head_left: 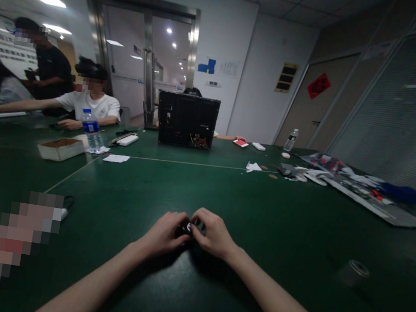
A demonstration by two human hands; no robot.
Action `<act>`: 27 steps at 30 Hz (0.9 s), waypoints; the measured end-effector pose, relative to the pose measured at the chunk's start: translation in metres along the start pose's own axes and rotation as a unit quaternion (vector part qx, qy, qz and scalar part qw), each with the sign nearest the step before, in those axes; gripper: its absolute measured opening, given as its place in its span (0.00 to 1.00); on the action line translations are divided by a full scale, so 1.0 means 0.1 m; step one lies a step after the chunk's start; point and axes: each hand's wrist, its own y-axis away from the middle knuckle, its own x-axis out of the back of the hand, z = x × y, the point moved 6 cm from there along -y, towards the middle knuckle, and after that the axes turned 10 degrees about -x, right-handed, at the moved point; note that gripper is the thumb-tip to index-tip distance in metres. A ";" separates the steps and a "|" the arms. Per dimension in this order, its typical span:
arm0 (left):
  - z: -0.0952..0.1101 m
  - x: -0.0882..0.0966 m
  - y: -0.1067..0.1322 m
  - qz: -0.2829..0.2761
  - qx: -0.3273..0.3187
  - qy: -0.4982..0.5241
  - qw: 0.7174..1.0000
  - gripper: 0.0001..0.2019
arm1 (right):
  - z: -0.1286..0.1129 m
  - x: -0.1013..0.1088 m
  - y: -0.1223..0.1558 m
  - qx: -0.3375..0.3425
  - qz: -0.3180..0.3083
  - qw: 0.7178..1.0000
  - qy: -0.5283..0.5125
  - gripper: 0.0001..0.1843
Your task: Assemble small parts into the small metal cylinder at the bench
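Where both forearms (105, 271) converge over the dark green surface (141, 182), left hand (167, 231) and right hand (215, 234) clamp a small black-and-white object (189, 227) between their fingertips; neither hand nearer, long axis hidden. Red diamond sign (319, 85): one Chinese character. Clear plastic bottle (92, 132): blue label unreadable.

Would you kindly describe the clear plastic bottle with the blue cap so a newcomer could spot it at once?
On the large green table, look beyond the camera wearer's left hand, toward the far left. The bottle stands beside the right end of a pale, open-topped box. Its blue cap sets it apart from the second clear bottle farther right.
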 end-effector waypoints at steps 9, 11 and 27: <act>0.00 -0.01 0.00 -0.009 0.002 -0.003 1.000 0.08 | 0.05 -0.03 -0.01 -0.006 0.002 1.000 -0.002 0.01; -0.01 -0.02 0.00 -0.014 0.001 -0.004 1.000 0.08 | 0.06 -0.04 -0.01 -0.006 0.005 1.000 -0.003 0.01; -0.07 -0.03 0.00 0.005 0.003 0.004 1.000 0.08 | -0.02 -0.06 0.02 0.043 -0.021 0.999 -0.018 0.14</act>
